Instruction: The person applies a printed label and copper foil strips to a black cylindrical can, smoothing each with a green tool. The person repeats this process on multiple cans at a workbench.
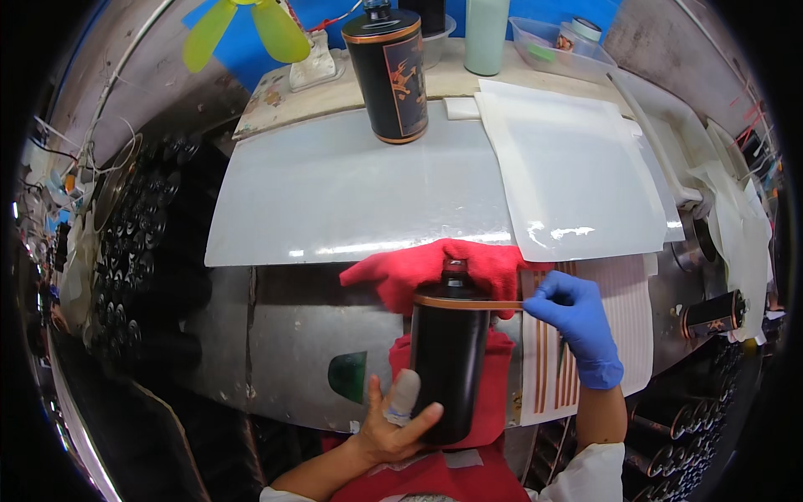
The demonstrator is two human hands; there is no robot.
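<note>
A black bottle (450,360) with a narrow neck stands before me, tilted slightly. My left hand (389,431) is bare, with a whitish cover on one finger, and its fingers grip the bottle's lower part. Around the bottle's shoulder runs a copper-coloured strip (506,305), whose free end stretches out to the right. My right hand (581,326), in a blue glove, pinches that end between thumb and fingertips. Behind and under the bottle lies a red cloth (401,272). To the right, a pale backing sheet (623,335) carries several more copper strips.
A finished-looking black bottle (387,79) with copper bands and a picture panel stands on the grey board (351,192). White sheets (569,176) lie right of it. A dark green piece (347,376) rests on the metal table. Several black bottles (138,243) crowd the left; another (711,315) lies at right.
</note>
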